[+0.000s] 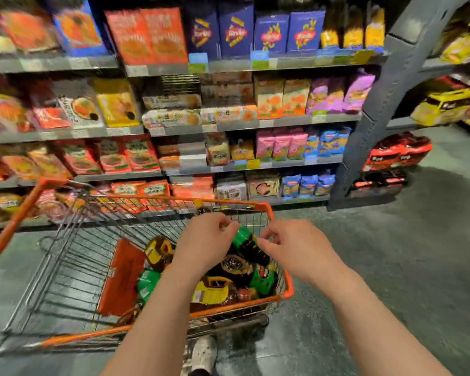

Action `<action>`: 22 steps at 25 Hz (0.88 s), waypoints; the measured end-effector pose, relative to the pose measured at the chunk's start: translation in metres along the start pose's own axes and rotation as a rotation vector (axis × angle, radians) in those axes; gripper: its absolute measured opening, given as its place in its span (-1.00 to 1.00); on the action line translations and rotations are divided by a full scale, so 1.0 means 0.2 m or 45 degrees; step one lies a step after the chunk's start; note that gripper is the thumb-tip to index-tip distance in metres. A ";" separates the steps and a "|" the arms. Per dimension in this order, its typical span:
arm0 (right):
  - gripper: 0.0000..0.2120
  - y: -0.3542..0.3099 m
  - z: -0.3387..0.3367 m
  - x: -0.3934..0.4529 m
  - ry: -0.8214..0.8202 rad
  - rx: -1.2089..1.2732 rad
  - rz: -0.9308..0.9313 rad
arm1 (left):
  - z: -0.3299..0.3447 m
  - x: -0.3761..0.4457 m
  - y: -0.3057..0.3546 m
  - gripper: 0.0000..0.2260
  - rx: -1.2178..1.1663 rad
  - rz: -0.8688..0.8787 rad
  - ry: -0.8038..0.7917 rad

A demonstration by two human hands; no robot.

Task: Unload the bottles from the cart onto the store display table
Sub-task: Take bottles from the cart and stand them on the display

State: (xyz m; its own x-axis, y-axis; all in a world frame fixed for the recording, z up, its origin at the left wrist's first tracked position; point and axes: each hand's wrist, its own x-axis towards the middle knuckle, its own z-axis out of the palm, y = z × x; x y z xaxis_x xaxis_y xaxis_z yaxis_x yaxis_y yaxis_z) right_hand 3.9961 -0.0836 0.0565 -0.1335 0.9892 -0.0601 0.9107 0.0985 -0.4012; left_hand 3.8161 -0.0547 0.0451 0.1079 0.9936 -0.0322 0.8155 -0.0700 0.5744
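Reaching into the cart [278,293], both hands hover over bottles [244,264] heaped at its near right corner; left hand [204,240] and right hand [296,245] fingers curled, grip indeterminate through blur, probably selecting one.

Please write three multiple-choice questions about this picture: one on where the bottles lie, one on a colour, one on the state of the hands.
1. Where do the bottles lie?
A. in the cart's near right corner
B. on the floor
C. on a shelf

2. What colour is the cart rim?
A. blue
B. orange
C. white

3. How are the two hands?
A. both flat on the cart handle
B. both hanging at the sides
C. both over the bottles, fingers curled

Answers:
1 A, the bottles are heaped inside the wire basket.
2 B, the plastic rim is orange.
3 C, the left hand and the right hand reach above the green-capped bottle; a firm grip is unclear.
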 end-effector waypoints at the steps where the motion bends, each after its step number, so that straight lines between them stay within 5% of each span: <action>1: -0.82 0.00 0.02 0.03 -0.022 -0.002 -0.007 | 0.00 0.03 -0.03 -0.74 0.000 -0.022 0.001; 11: -0.70 -0.21 0.64 0.43 -0.228 0.088 0.030 | 0.09 0.44 -0.77 -0.68 0.068 -0.361 -0.135; 22: -0.67 -0.51 1.44 0.82 -0.605 0.010 0.160 | 0.44 0.59 -1.64 -0.72 0.248 -0.602 -0.695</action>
State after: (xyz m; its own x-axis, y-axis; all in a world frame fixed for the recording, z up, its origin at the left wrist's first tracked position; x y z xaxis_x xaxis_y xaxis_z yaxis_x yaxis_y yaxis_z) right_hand 3.7689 0.0375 -0.1754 -0.1880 0.8342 -0.5184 0.9285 -0.0212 -0.3707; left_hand 3.6113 0.0774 -0.2200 -0.0538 0.7400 -0.6705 0.9254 0.2892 0.2448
